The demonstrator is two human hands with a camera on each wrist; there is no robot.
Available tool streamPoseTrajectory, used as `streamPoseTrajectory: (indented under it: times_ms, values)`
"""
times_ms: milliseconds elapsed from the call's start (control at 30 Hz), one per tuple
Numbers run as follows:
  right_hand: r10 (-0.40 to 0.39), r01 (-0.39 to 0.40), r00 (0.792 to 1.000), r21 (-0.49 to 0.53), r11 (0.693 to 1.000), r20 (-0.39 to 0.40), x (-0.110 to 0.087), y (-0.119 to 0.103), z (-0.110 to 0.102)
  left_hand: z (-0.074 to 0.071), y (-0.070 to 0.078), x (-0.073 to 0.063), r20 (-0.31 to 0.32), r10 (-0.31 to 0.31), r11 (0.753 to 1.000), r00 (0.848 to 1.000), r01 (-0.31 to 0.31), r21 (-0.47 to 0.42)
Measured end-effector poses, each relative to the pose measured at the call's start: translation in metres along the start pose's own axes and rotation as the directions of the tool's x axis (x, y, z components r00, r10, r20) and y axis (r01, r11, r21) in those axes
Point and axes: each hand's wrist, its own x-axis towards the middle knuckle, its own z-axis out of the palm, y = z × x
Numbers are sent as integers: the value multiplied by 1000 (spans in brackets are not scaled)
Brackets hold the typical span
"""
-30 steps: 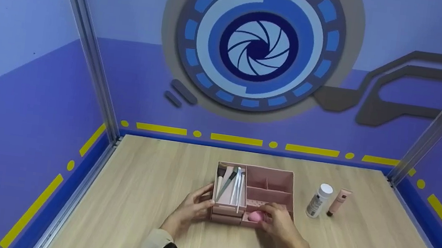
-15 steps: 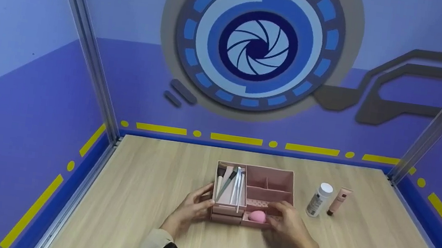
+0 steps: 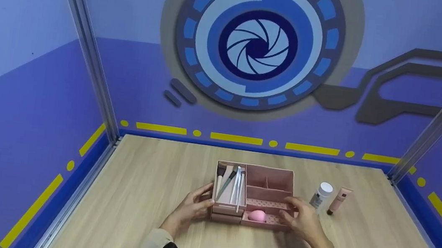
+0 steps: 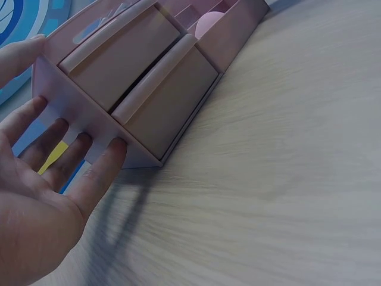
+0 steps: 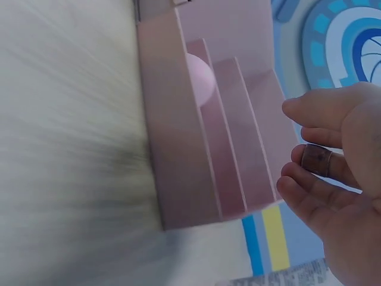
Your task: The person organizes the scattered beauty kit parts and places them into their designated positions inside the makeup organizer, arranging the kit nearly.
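A pink desktop organizer (image 3: pixel 269 195) stands on the wooden table. My left hand (image 3: pixel 190 208) rests against its left side, fingertips on the side wall and thumb by the top edge, as the left wrist view shows. A pink egg-shaped makeup sponge (image 3: pixel 257 215) lies in the front right compartment. Beside the organizer's right end is my right hand (image 3: pixel 307 221), fingers loosely bent and holding nothing. A brown band-like shape (image 5: pixel 316 161) shows at one of its fingers. Several makeup brushes (image 3: pixel 230 184) lie in the organizer's upper left section, above two drawers (image 4: pixel 161 89).
To the right of the organizer stands a white bottle (image 3: pixel 323 191), partly behind my right hand. A pink tube (image 3: pixel 338 201) with a dark cap is just beyond it. Blue-purple printed walls (image 3: pixel 132 88) and metal posts (image 3: pixel 90 53) enclose the table (image 3: pixel 135 172).
My right hand has let go of the pink sponge and moved right, to the organizer's right end. The sponge stays in the front compartment. My left hand has kept its place.
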Motion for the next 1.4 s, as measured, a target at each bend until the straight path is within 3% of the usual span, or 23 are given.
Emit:
streamPoseTrajectory:
  times_ms: [233, 500, 833, 1033, 1200, 1400]
  values:
    - [-50, 48, 994, -15, 999, -93, 3, 5, -15, 0, -1, 0, 8, 0, 1000, 1000, 0, -11]
    - [-128, 115, 965, -71, 991, -229, 7, 10, -38, -3, -4, 0, 11, 4, 1000, 1000, -4, 3]
    - [-144, 134, 944, -52, 990, -297, 11, 13, -63, -2, -4, 0, -9, -22, 1000, 1000, 22, -11]
    - [-76, 60, 943, -59, 996, -323, 8, 17, -79, -2, -3, 0, -8, -20, 1000, 1000, 20, -12]
    - [7, -7, 947, 1, 1000, -322, 8, 18, -90, -2, -3, 0, -4, -21, 1000, 1000, 21, -17]
    - [56, -39, 931, 53, 998, -362, 12, 21, -99, -1, -1, 0, 0, -26, 1000, 1000, 26, -16]
